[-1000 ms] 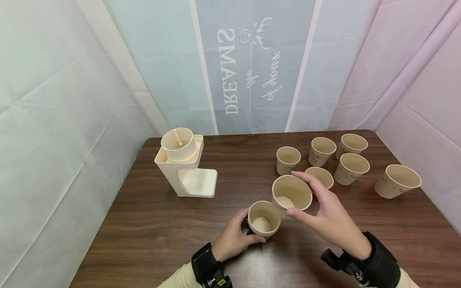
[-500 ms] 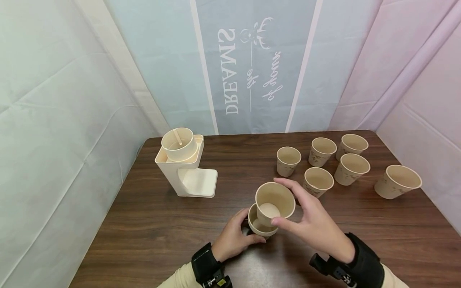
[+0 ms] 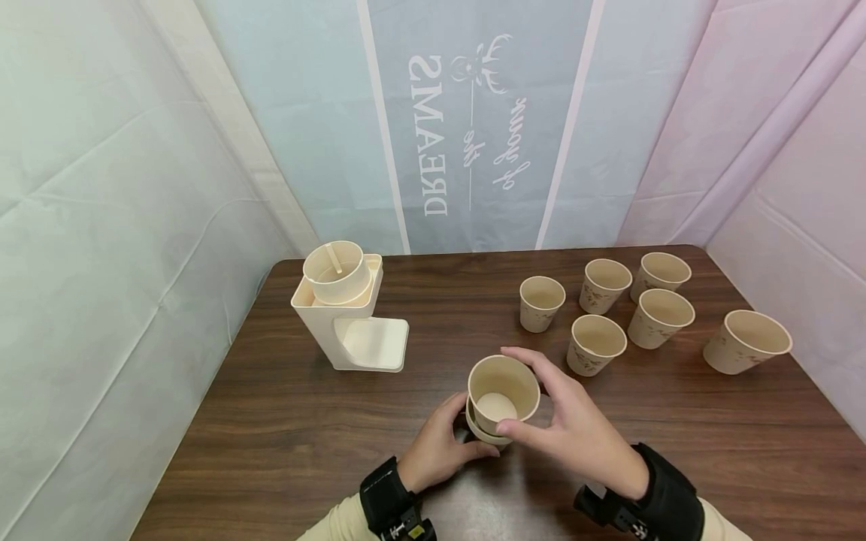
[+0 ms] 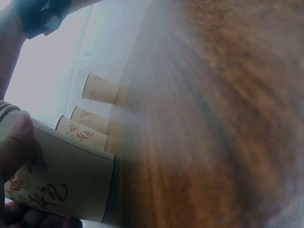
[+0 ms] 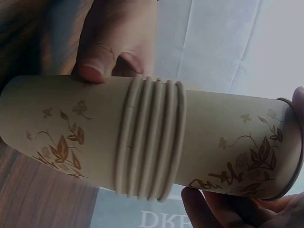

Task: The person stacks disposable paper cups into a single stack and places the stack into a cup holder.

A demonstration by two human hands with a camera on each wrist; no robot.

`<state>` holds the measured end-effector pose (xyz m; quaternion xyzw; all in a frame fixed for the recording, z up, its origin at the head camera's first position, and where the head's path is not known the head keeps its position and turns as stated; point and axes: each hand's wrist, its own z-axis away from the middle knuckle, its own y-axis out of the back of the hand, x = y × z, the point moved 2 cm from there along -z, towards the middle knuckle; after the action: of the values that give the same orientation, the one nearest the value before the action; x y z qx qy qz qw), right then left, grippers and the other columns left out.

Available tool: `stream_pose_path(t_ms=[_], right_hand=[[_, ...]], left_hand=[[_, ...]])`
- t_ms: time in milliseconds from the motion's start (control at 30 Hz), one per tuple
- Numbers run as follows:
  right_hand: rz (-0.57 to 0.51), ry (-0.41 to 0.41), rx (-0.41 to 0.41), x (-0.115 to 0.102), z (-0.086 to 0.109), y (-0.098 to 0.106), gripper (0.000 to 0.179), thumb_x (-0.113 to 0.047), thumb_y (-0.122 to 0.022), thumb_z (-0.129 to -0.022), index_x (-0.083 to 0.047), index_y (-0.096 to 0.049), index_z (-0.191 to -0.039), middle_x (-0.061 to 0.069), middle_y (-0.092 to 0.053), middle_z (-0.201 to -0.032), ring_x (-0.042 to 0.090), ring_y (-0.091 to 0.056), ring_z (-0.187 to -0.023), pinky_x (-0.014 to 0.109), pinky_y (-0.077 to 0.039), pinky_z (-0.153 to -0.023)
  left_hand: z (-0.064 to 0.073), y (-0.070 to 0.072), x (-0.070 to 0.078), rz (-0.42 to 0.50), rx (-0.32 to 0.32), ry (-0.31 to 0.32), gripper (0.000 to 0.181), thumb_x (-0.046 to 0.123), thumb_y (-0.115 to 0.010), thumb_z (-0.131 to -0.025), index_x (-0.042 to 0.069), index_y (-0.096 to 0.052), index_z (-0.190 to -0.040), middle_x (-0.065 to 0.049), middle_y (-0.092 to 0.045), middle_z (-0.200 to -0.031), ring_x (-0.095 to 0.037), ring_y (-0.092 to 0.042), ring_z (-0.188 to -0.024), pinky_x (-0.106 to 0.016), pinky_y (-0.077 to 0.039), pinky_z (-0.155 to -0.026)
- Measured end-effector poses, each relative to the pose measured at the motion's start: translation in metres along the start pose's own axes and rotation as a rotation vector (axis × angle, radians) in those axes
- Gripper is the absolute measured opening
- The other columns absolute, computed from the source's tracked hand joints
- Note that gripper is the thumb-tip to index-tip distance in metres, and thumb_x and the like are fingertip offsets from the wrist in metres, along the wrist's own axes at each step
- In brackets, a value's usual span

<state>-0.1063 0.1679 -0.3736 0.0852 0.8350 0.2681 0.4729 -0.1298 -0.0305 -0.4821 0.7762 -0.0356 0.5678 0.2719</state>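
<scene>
My left hand (image 3: 440,447) grips a stack of nested beige paper cups (image 5: 61,128) near its rims. Several rims show close together in the right wrist view. The stack's base is right at the wooden tabletop in the left wrist view. Directly above, my right hand (image 3: 578,424) holds another beige paper cup (image 5: 230,142) by its upper part, with thumb and fingers on opposite sides. This cup's lower part sits inside the stack's top rim, while most of its wall with brown leaf print stands out above. Seen from the head, it covers most of the stack.
Several single paper cups stand upright at the back right, the closest one (image 3: 595,346) just beyond my right hand. A cup (image 3: 747,342) is near the right table edge. At the back left is a cream stand (image 3: 325,330) bearing a round container (image 3: 337,274).
My right hand has brought its cup leftward and down, from beside the stack into its top. My left hand and the stack have stayed in place.
</scene>
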Motion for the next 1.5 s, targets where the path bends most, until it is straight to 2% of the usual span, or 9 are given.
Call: stream_pose_path(t_ms=[267,533,933,1233,1500], right_hand=[[0.024,-0.012,-0.005,0.007,0.003,-0.005,0.082,-0.018,-0.089,-0.079,-0.017,-0.046,-0.149,-0.004,-0.061,-0.132,0.015,-0.061,-0.114,0.024,-0.05,-0.093],[0.064,-0.034,0.013,0.011,0.007,-0.009,0.082,-0.022,-0.091,-0.077,-0.016,-0.048,-0.147,-0.004,-0.06,-0.135,0.013,-0.057,-0.121,0.016,-0.041,-0.102],[0.087,-0.046,0.018,0.017,0.01,-0.011,0.081,-0.024,-0.091,-0.076,-0.012,-0.05,-0.145,-0.002,-0.06,-0.134,0.014,-0.056,-0.122,0.016,-0.04,-0.103],[0.105,-0.016,0.013,0.023,0.011,-0.014,0.08,-0.023,-0.091,-0.076,-0.012,-0.051,-0.144,-0.002,-0.061,-0.132,0.014,-0.057,-0.119,0.023,-0.047,-0.098],[0.116,-0.016,0.002,0.027,0.012,-0.018,0.08,-0.024,-0.092,-0.076,-0.01,-0.051,-0.144,-0.002,-0.062,-0.13,0.015,-0.058,-0.118,0.029,-0.053,-0.094]], left_hand=[[0.0,0.0,-0.001,0.008,-0.008,0.008,0.073,0.02,-0.092,-0.076,0.018,-0.057,-0.14,0.001,-0.062,-0.13,-0.015,-0.056,-0.121,-0.035,-0.046,-0.107],[0.0,0.0,-0.001,0.024,-0.015,0.022,0.072,0.022,-0.091,-0.077,0.018,-0.057,-0.14,0.002,-0.062,-0.13,-0.015,-0.056,-0.121,-0.035,-0.046,-0.106],[0.0,-0.001,0.0,0.031,-0.014,0.033,0.074,0.023,-0.091,-0.078,0.015,-0.055,-0.143,-0.001,-0.062,-0.132,-0.015,-0.056,-0.123,-0.036,-0.046,-0.108],[0.0,-0.001,0.0,0.01,-0.004,0.03,0.073,0.023,-0.092,-0.077,0.015,-0.057,-0.141,0.0,-0.063,-0.13,-0.014,-0.056,-0.121,-0.035,-0.046,-0.107],[0.0,0.0,0.0,0.029,-0.009,0.044,0.072,0.023,-0.091,-0.077,0.014,-0.057,-0.14,0.0,-0.063,-0.129,-0.015,-0.057,-0.12,-0.034,-0.047,-0.106]])
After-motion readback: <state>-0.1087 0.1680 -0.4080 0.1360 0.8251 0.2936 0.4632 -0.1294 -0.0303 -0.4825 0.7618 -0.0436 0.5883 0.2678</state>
